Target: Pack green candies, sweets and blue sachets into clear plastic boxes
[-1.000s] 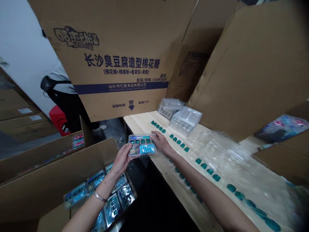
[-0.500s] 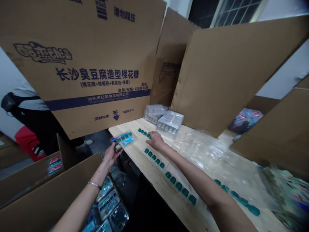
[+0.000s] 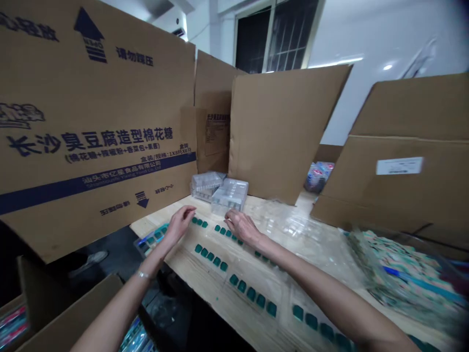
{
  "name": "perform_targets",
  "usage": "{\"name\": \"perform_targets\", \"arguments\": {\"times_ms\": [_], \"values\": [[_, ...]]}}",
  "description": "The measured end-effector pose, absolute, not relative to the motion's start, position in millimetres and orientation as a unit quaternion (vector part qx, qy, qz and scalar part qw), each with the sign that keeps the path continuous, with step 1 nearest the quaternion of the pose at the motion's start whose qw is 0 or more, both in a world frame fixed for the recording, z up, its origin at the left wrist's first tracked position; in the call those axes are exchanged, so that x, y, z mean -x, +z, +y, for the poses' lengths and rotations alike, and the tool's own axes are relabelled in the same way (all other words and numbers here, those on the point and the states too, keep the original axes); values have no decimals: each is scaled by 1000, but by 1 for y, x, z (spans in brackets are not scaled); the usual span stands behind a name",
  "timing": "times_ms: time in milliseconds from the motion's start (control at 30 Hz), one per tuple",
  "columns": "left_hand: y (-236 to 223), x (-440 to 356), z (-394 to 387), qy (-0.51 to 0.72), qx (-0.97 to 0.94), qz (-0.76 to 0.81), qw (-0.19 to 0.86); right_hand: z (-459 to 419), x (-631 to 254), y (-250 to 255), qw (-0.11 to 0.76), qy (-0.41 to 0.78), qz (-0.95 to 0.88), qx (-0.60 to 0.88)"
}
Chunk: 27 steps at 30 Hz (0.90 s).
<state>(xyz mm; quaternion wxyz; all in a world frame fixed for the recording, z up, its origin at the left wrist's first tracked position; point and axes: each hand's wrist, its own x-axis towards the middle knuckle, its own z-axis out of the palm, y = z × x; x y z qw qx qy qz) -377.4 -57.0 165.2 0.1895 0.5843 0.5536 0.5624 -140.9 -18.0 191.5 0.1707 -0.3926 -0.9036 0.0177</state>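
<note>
My left hand (image 3: 179, 223) is over the far left part of the table, fingers drawn together beside a short row of dark green pieces (image 3: 200, 222). Whatever it may hold is too small to make out. Just behind another row of green pieces (image 3: 227, 233) is my right hand (image 3: 242, 228), its fingers curled in toward the thumb, and their grip is unclear. A clear tray with green pieces and blue packets (image 3: 152, 238) lies at the table's left edge, partly behind my left forearm. More rows of green pieces (image 3: 211, 257) run along the table toward me, in what look like clear trays.
Stacked clear plastic boxes (image 3: 230, 194) stand at the back of the table (image 3: 205, 288). Large cardboard sheets (image 3: 271, 137) rise behind. Clear plastic trays (image 3: 293, 225) lie to the right, near a bag of printed packets (image 3: 406, 269). An open carton (image 3: 84, 313) stands below left.
My left hand has let go of the tray with blue packets and moved right onto the table. My right hand has drawn back slightly from the green pieces. The view has turned right.
</note>
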Motion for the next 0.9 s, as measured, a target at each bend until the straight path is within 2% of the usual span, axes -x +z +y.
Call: {"name": "perform_targets", "arguments": {"times_ms": [100, 200, 300, 433, 700, 900], "values": [[176, 329, -12, 504, -664, 496, 241, -27, 102, 195, 118, -2, -898, 424], [167, 275, 6, 460, -719, 444, 272, -23, 56, 192, 70, -27, -843, 533], [148, 228, 11, 425, -745, 422, 294, -11, 10, 185, 70, -20, -797, 599], [124, 185, 19, 393, -739, 449, 313, 0, -24, 166, 90, 20, -802, 590], [113, 153, 44, 397, -648, 556, 337, 12, -50, 129, 214, 70, -800, 556], [135, 143, 35, 471, -568, 525, 424, 13, -64, 134, 433, 201, -704, 525]]}}
